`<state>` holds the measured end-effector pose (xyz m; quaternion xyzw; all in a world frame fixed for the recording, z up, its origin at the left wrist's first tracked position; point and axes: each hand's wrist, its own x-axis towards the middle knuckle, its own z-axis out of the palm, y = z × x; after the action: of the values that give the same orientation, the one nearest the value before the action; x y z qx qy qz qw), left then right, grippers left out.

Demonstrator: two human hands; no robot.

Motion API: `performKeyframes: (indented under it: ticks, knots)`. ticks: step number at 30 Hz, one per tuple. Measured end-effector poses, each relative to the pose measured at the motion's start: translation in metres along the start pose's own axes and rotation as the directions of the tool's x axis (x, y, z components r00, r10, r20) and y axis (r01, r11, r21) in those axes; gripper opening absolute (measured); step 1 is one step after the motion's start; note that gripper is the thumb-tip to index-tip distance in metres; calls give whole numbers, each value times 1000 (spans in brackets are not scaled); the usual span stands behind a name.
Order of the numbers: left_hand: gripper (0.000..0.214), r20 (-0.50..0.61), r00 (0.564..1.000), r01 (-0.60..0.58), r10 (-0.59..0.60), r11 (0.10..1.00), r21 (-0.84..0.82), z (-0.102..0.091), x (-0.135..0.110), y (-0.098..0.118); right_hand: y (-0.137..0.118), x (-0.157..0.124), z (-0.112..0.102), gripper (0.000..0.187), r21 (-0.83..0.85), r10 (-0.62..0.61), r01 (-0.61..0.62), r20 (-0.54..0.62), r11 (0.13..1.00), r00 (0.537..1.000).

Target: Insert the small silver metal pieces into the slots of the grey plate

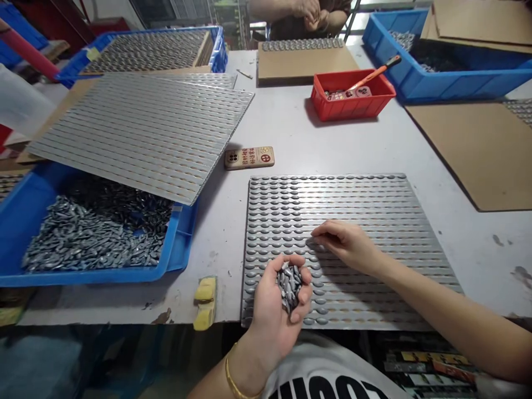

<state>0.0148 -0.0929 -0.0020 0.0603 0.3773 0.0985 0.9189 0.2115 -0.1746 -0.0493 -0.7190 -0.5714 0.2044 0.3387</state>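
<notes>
My left hand (280,302) is cupped palm-up around a heap of small grey spindle-shaped pieces (290,285), above the near left part of a slotted grey board (374,244). On that board, similar pieces lie in rows over the left columns and along the far edge. My right hand (347,244) has its thumb and forefinger pinched at a grey piece (311,241) at the end of a middle row, touching the board. Whether that piece is fully seated I cannot tell.
At left, a blue bin (174,249) holds many grey pieces, with another slotted board (145,127) resting across it. A phone-like patterned case (249,158), red tray (353,113), yellow object (205,302), brown board (477,149) and blue crate (469,86) surround the work. Another person's hands (310,12) are at the far side.
</notes>
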Motion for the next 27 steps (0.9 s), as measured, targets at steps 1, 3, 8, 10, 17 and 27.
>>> performKeyframes:
  ticks: [1,3,8,10,17,27]
  knots:
    - [19,3,1000,-1,1,1000,6,-1,0,0,0,1,3,16,-18,-10,10,-4,1000,1000]
    - [16,-6,999,-37,38,999,35,-2,0,-1,0,3,7,16,-43,-33,33,-4,999,999]
    - [20,-68,995,-68,79,986,151,-7,1,-5,2,5,10,19,-109,-51,52,14,993,999]
    - [22,-58,994,-82,93,982,170,-8,1,-6,1,5,9,19,-157,-54,57,23,986,998]
    - [26,-12,989,-142,149,963,229,-8,4,-8,-4,10,7,17,-215,-18,36,87,976,996]
    - [23,-40,982,-168,183,955,246,-4,8,-12,-51,-9,-3,17,263,-32,11,76,965,997]
